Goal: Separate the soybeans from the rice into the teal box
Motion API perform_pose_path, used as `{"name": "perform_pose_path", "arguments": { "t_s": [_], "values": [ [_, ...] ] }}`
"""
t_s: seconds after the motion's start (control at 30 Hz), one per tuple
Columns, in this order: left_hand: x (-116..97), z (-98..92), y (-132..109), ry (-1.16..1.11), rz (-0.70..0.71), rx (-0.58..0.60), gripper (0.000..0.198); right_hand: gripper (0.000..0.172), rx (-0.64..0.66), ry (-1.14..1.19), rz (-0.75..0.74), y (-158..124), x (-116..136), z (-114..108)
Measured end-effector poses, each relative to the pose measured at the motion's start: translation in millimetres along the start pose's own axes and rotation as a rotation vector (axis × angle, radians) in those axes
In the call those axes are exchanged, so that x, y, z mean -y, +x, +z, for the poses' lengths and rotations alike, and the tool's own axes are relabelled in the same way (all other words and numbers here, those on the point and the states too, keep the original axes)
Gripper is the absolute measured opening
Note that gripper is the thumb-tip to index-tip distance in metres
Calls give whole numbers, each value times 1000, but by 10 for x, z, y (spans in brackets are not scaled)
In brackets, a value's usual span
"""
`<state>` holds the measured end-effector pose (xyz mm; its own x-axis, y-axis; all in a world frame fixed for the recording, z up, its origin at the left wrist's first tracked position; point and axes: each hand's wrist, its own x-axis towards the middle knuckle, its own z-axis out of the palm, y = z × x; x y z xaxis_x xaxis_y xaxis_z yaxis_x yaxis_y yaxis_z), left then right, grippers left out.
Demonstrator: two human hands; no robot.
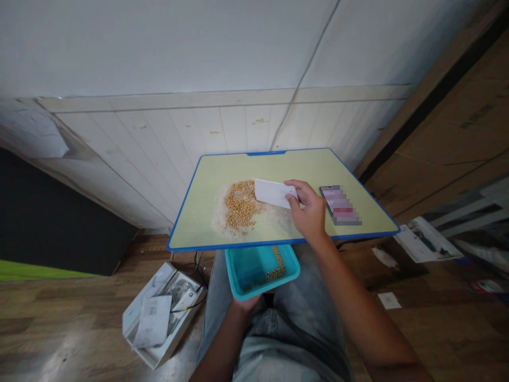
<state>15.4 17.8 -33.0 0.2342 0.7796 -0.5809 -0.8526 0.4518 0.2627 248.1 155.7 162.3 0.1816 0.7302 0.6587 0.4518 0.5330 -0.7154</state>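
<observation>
On our desk, beans lie left of a phone; nearer us and lower, a tub holds more.

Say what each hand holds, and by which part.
Right hand: a white card by its right end. Left hand: a turquoise tub, from beneath its near side.

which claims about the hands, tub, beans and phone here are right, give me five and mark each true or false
1. The right hand holds a flat white card. True.
2. The teal tub stands on top of the table. False: it is at the near edge, below the tabletop, with the left hand at its near side.
3. Golden beans and pale grains lie together on the table. True.
4. The phone lies left of the beans. False: it lies right of them, past the right hand.
5. Some beans are in the tub. True.
</observation>
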Motion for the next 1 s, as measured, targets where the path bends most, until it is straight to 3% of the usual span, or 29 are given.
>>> {"name": "perform_pose_path", "arguments": {
  "t_s": [0.2, 0.3, 0.53, 1.0],
  "values": [
    [15, 9, -15, 9, 48, -27, 49, 32, 36, 11, 5, 5, -2, -18],
    [16, 21, -14, 12, 41, -19, 53, 33, 59, 46, 9, -28, 6, -13],
    [39, -99, 86, -8, -4, 100, 54, 35, 70, 68, -2, -71, 60, -42],
    [46, -96, 75, 42, 20, 61, 54, 35, 93, 75, 62, -159, 122, -72]
  ]
}}
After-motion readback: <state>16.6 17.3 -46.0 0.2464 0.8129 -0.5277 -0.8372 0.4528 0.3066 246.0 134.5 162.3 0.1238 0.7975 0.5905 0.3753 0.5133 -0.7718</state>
